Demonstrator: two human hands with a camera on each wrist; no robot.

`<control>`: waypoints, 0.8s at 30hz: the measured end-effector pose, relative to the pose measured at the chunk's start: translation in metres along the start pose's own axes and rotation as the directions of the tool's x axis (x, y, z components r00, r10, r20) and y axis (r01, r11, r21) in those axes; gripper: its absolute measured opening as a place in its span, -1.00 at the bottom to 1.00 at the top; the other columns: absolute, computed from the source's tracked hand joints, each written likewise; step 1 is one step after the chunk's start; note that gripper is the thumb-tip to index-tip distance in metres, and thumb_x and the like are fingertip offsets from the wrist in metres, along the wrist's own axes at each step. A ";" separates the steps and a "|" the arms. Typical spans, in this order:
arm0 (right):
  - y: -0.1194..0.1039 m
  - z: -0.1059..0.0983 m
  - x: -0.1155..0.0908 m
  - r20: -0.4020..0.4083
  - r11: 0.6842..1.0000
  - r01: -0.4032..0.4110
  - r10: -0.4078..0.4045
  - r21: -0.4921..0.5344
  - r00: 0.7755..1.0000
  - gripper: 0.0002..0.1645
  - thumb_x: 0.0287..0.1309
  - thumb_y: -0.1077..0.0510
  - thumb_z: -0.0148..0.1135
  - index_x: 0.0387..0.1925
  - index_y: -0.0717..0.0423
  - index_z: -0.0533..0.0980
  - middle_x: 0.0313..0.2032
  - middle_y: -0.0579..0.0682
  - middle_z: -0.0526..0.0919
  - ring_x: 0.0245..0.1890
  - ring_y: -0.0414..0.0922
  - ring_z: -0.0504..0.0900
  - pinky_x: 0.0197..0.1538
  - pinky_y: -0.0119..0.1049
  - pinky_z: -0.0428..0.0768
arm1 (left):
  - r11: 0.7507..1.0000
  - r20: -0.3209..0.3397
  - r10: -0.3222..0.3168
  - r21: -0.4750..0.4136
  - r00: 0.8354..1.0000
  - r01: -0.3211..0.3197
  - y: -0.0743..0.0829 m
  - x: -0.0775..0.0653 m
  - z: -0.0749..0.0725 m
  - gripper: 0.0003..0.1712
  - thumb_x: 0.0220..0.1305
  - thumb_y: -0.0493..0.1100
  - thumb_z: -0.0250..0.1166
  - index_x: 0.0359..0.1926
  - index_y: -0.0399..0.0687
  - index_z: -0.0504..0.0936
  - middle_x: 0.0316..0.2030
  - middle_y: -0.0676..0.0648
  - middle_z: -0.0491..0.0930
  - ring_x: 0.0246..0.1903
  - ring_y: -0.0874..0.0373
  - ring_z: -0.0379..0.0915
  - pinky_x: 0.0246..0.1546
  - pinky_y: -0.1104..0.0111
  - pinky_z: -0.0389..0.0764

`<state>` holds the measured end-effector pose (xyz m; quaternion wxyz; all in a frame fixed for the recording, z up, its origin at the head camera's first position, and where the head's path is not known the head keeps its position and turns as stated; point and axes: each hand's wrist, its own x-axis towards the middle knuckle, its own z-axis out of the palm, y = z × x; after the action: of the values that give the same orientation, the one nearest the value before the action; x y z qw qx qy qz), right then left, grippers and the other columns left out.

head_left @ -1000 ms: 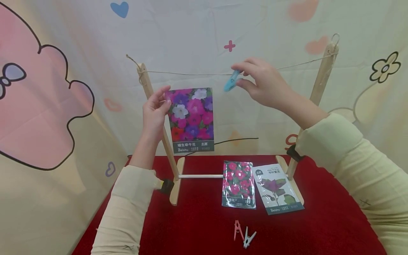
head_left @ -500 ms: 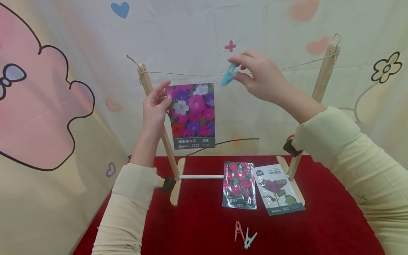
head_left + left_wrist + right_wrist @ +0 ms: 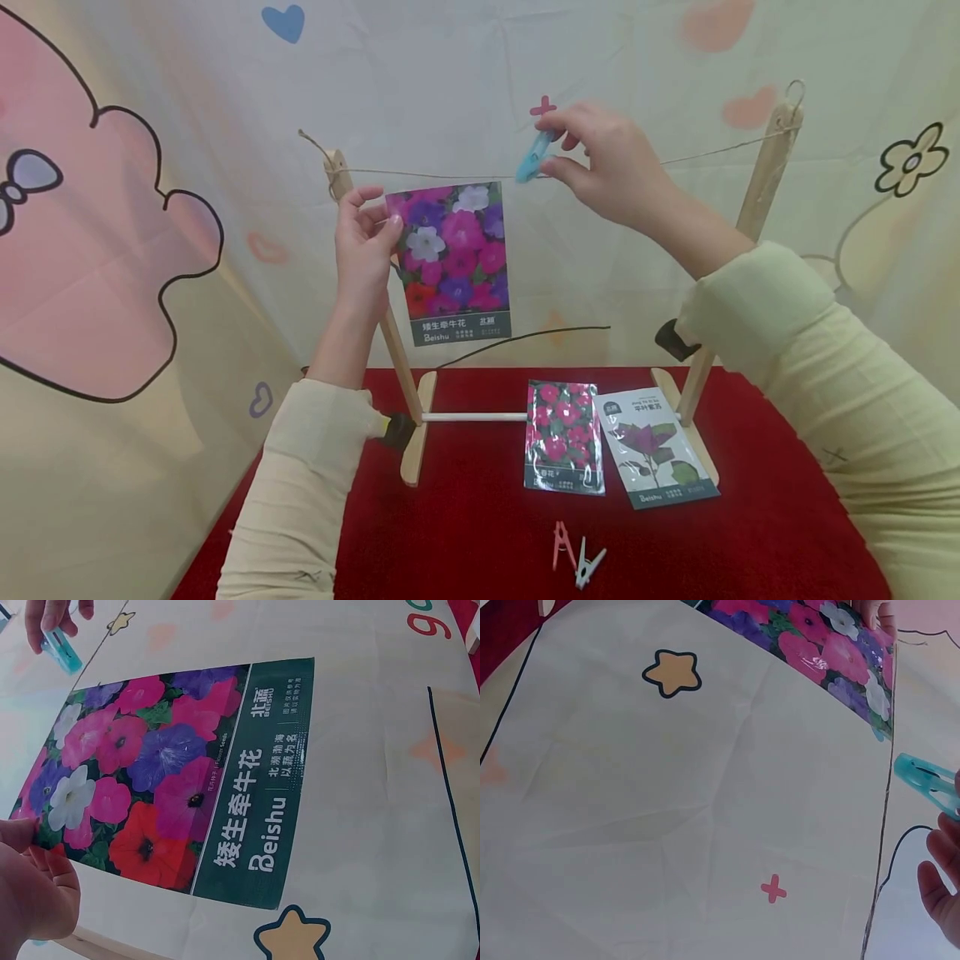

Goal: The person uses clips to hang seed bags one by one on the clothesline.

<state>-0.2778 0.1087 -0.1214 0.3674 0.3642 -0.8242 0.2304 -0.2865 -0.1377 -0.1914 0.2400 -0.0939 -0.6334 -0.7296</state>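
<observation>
Between thumb and fingers, my left hand [image 3: 364,246] pinches the left edge of a flower seed packet [image 3: 456,258] printed with pink, purple, white and red blooms. The packet hangs upright, its top edge just under the twine [image 3: 435,174]. My right hand [image 3: 611,162] pinches a light blue clothespin [image 3: 534,157] near the twine, to the right of the packet's top right corner. In the right wrist view the clothespin [image 3: 928,781] is apart from the packet [image 3: 832,649]. The left wrist view shows the packet [image 3: 150,780] gripped at its edge by my left hand [image 3: 37,892].
The twine runs between a left wooden post [image 3: 395,350] and a right wooden post [image 3: 765,175], joined low by a white rod [image 3: 472,416]. On the red cloth [image 3: 480,517] lie a pink-flower packet [image 3: 563,437], a white packet [image 3: 660,450], a pink clothespin [image 3: 562,546] and a white clothespin [image 3: 588,564].
My left hand has raised the packet closer to the twine. My right hand has moved the blue clothespin up and slightly left. The items on the cloth have stayed put.
</observation>
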 end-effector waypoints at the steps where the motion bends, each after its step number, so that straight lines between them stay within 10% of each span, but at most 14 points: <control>1: 0.000 0.000 0.001 -0.001 1.000 -0.001 0.001 -0.001 1.000 -0.60 0.02 0.27 0.19 -0.05 0.31 0.44 -0.12 0.15 0.55 -0.25 0.01 0.49 -0.21 -0.23 0.40 | 1.000 -0.003 0.000 -0.003 1.000 0.000 0.000 0.000 0.000 -0.69 0.22 -0.32 0.04 -0.03 0.06 0.32 -0.30 0.03 0.39 -0.26 0.18 0.36 -0.26 0.43 0.45; 24: -0.011 0.006 0.018 0.044 0.998 -0.056 0.056 -0.005 0.997 -0.69 0.13 0.25 0.07 -0.07 0.29 0.42 -0.19 0.14 0.51 -0.20 -0.01 0.49 -0.12 -0.24 0.39 | 1.000 -0.013 0.010 -0.008 1.000 -0.010 0.004 0.003 0.005 -0.78 0.23 -0.33 0.03 -0.15 0.05 0.38 -0.32 0.03 0.39 -0.25 0.20 0.35 -0.18 0.40 0.44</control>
<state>-0.2804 0.0902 -0.1100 0.3431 0.3452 -0.8426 0.2307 -0.2877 -0.1342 -0.1855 0.2475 -0.0934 -0.6284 -0.7315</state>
